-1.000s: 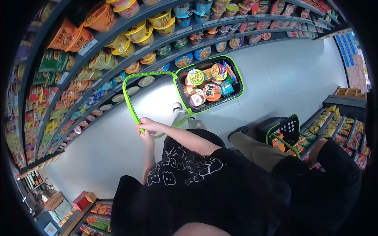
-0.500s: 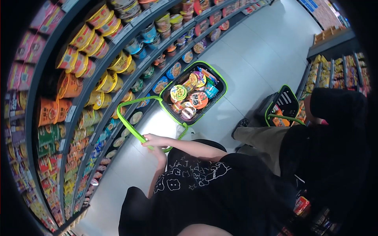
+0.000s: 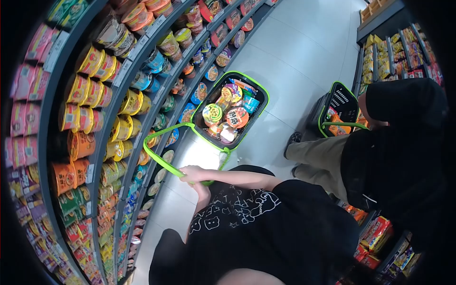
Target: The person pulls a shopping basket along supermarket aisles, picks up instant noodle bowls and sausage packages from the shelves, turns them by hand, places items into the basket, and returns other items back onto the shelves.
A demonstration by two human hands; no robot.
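A black shopping basket (image 3: 251,122) with a bright green rim hangs or stands in front of me, tilted in this view; whether it touches the floor I cannot tell. Instant noodle cups (image 3: 236,117) and a blue packet (image 3: 250,103) lie inside it. Its green handle (image 3: 160,161) is swung up towards me. My right hand (image 3: 191,173) is closed round the handle. Just beneath, my left hand (image 3: 201,189) meets it at the same spot, also closed on the handle, its fingers partly hidden.
Curved-looking shelves of noodle cups (image 3: 88,90) line my left side. At my right stands a person in a black top (image 3: 394,156), with a second green-rimmed basket (image 3: 336,102) beside them. Snack shelves (image 3: 394,52) run along the far right. Pale floor tiles (image 3: 294,52) stretch ahead.
The view has shifted, so the shelves at left sit lower in it and the other person and basket have moved slightly. Both my hands stay on the handle.
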